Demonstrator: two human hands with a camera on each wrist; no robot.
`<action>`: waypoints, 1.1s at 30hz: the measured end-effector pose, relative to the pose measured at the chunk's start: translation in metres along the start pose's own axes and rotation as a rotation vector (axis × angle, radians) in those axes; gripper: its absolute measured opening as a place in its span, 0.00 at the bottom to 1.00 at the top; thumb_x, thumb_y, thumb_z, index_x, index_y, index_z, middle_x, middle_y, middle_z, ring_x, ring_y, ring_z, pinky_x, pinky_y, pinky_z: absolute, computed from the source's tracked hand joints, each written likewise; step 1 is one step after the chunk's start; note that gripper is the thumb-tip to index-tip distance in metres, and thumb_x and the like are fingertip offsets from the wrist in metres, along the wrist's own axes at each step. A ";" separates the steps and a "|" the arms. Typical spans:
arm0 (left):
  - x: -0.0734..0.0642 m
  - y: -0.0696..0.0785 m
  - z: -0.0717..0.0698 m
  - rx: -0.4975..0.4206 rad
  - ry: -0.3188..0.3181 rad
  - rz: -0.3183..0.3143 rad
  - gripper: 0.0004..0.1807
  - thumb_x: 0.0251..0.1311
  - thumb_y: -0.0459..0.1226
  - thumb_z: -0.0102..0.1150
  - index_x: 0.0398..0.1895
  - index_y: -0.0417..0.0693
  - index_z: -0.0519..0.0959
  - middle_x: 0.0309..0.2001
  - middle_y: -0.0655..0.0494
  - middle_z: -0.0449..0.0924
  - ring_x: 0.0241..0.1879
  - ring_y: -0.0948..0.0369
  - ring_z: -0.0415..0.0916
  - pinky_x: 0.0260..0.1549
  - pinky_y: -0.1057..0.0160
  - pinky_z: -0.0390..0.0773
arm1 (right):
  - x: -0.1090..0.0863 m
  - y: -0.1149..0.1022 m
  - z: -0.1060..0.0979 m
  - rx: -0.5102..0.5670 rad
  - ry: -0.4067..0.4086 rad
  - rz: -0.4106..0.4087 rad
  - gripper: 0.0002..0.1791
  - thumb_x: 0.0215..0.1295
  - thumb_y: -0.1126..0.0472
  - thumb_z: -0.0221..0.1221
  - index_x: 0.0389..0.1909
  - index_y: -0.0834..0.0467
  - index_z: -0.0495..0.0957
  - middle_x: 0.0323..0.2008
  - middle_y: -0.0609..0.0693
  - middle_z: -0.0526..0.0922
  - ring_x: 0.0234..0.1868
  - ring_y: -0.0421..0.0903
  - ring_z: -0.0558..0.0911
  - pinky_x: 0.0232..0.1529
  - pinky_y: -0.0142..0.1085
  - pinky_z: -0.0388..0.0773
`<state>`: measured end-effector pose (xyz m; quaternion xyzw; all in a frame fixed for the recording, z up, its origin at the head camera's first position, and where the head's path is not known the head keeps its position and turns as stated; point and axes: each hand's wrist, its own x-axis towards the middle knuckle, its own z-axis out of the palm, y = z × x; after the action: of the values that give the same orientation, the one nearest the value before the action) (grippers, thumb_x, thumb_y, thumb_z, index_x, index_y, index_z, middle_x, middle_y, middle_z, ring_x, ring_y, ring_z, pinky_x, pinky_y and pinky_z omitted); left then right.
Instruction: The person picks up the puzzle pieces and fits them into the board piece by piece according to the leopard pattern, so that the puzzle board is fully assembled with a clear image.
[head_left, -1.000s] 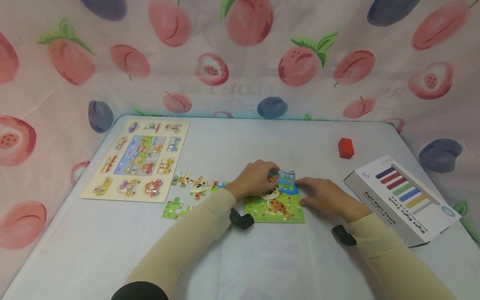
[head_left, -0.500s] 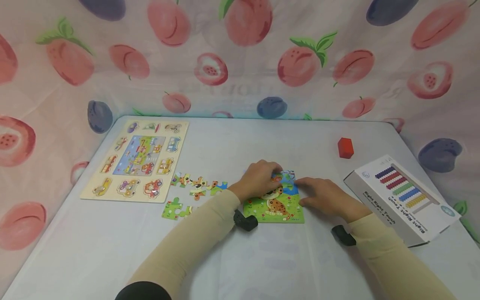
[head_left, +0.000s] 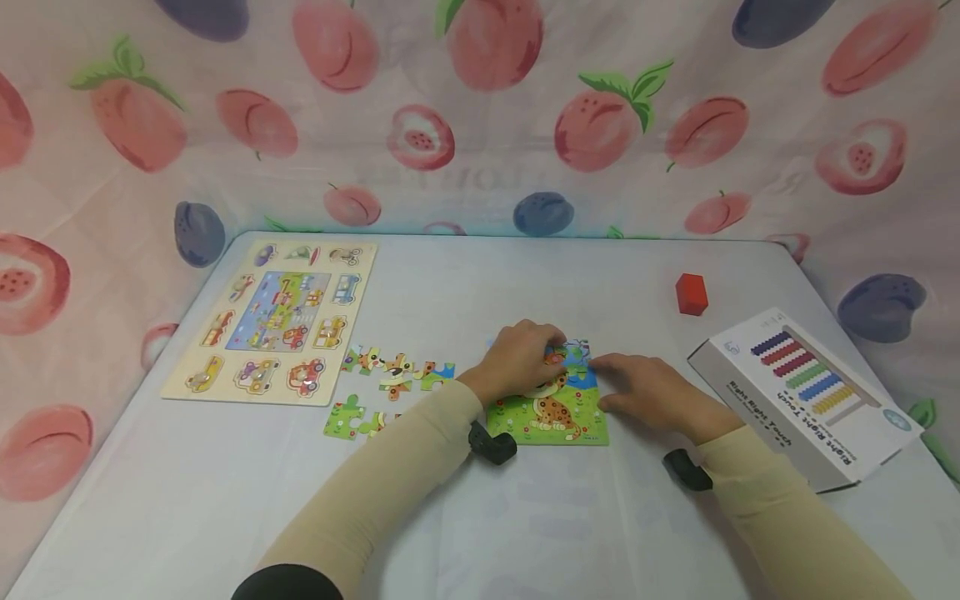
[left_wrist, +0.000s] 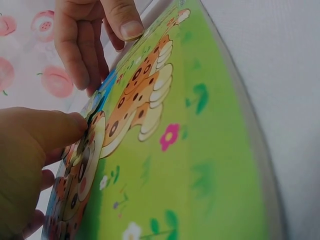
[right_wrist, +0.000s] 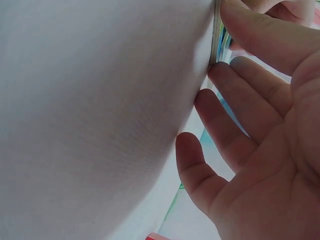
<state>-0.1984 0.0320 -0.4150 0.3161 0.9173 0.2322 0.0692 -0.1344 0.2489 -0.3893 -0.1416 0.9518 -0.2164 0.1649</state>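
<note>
A jigsaw puzzle (head_left: pixel 555 423) with a spotted leopard on green grass lies flat on the white table. My left hand (head_left: pixel 512 360) reaches over its upper left part and pinches a puzzle piece (head_left: pixel 555 356) with orange and blue print, low over the picture. In the left wrist view, the thumb (left_wrist: pixel 55 129) is right at the piece's edge; the fingers on the far side are mostly hidden. My right hand (head_left: pixel 648 393) rests at the puzzle's right edge, fingertips and thumb touching it. Several loose puzzle pieces (head_left: pixel 397 377) lie to the left, partly behind my left forearm.
A wooden vehicle puzzle board (head_left: pixel 258 379) lies at the back left. At the right stands a white box (head_left: pixel 795 408) with coloured strips pictured on it, close to my right forearm. A red block (head_left: pixel 692 295) sits beyond it, before a fruit-print curtain (head_left: pixel 480 183).
My left hand has shifted slightly to the right over the upper part of the puzzle, then stayed there. The right hand has stayed at the puzzle's edge.
</note>
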 end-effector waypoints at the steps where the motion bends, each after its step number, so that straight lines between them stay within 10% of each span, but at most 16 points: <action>1: 0.000 0.000 0.000 0.004 0.002 0.003 0.22 0.66 0.47 0.63 0.60 0.49 0.79 0.54 0.58 0.81 0.56 0.58 0.73 0.59 0.55 0.69 | 0.000 0.000 0.000 0.000 0.000 0.000 0.34 0.62 0.57 0.68 0.68 0.61 0.71 0.67 0.63 0.71 0.69 0.66 0.66 0.65 0.62 0.61; 17: -0.003 0.000 0.001 0.020 0.030 -0.014 0.21 0.66 0.46 0.63 0.59 0.50 0.80 0.53 0.59 0.82 0.55 0.58 0.73 0.57 0.54 0.69 | 0.000 -0.001 0.000 0.012 -0.004 0.005 0.34 0.63 0.58 0.68 0.69 0.61 0.71 0.68 0.63 0.70 0.69 0.66 0.65 0.66 0.62 0.60; 33: 0.002 -0.009 0.010 -0.164 0.014 -0.039 0.20 0.66 0.45 0.64 0.58 0.50 0.79 0.54 0.59 0.82 0.57 0.57 0.70 0.61 0.50 0.63 | -0.001 -0.002 -0.001 -0.003 -0.003 -0.001 0.34 0.62 0.58 0.68 0.68 0.62 0.70 0.67 0.63 0.71 0.68 0.66 0.66 0.65 0.62 0.61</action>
<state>-0.2018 0.0311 -0.4280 0.2900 0.9015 0.3075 0.0928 -0.1337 0.2478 -0.3873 -0.1427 0.9518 -0.2150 0.1658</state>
